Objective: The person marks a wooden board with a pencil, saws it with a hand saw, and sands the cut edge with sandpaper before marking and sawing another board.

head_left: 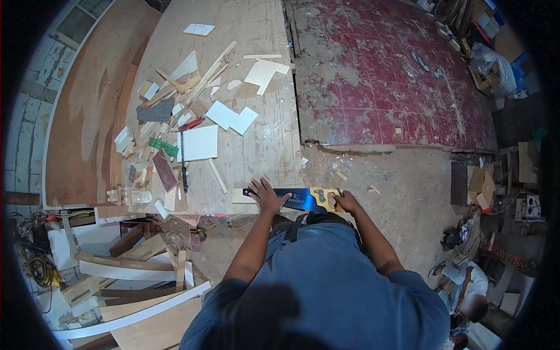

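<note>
My right hand (346,202) is wrapped round the yellow handle of a handsaw (303,199), just off the corner of the wooden worktable (271,151). The saw's blue and dark blade points left, lying close along the table's front edge. Spread out over the far part of the blade is my left hand (267,196), palm down with its fingers apart. Under it a pale strip of wood (238,196) sticks out to the left. How much of my left palm rests on the blade and how much on the wood is hidden.
Offcuts, a white square panel (200,143) and a red-handled tool (191,124) litter the table's left half. Scrap boards (137,256) pile up at lower left. Beyond a ledge lies a red tiled floor (379,76). Another person (469,286) sits at lower right.
</note>
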